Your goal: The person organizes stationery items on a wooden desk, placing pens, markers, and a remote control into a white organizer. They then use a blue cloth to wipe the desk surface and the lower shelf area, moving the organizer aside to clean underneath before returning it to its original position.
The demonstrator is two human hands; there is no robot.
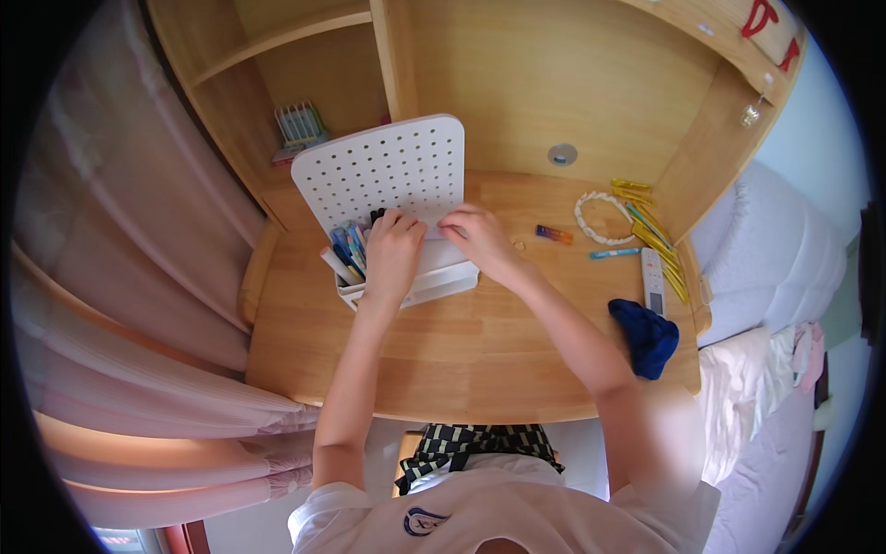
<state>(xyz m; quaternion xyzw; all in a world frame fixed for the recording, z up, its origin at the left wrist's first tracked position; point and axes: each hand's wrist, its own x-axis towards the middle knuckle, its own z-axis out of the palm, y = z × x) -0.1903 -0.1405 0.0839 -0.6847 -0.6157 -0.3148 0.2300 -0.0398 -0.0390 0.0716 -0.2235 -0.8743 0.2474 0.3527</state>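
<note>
A white pegboard organizer stands upright on the wooden desk, with a white tray along its foot. Pens and markers fill the tray's left compartment. My left hand is over the tray beside the pens, its fingers bent near some black pen ends; whether it grips anything is hidden. At the lower right part of the board, my right hand has thumb and fingertips close together; I cannot tell if something small is between them.
On the wooden desk lie an orange-and-purple packet, a braided white ring, a light blue pen, yellow strips, a white remote control and a dark blue cloth. Shelves rise behind; pink curtains hang left.
</note>
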